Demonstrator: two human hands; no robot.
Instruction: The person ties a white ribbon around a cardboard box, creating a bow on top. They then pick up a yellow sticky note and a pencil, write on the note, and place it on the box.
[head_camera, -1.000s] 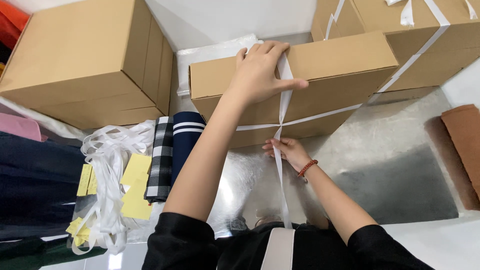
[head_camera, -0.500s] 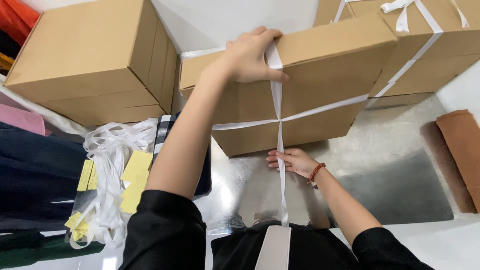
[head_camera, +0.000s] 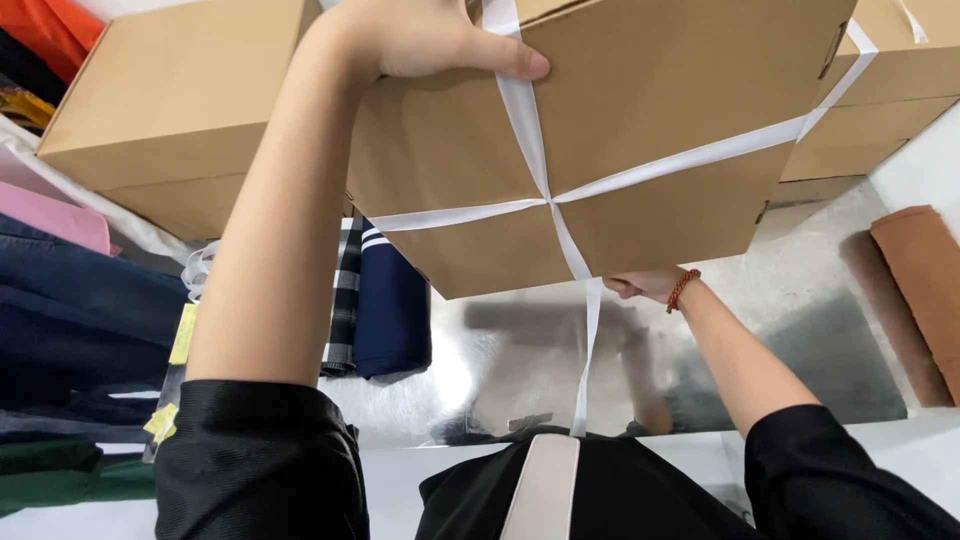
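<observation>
Since half a second ago we have tipped the cardboard box (head_camera: 620, 140) up toward us, so its underside now fills the upper middle of the view and hangs clear above the shiny metal desk (head_camera: 800, 300). Our left hand (head_camera: 420, 35) lies pressed over the box's top edge, thumb flat on the white strap (head_camera: 530, 130), which seems to keep the band from slipping while the box is tilted. Our right hand (head_camera: 645, 283) is tucked under the lower edge beside the strap's loose tail; we cannot tell whether its fingers pinch the strap or only prop the box. The box is plain brown, with the strap crossing at the middle of its face. Another brown box (head_camera: 170, 100) sits to the left, with folded dark clothes (head_camera: 385, 310) below it.
</observation>
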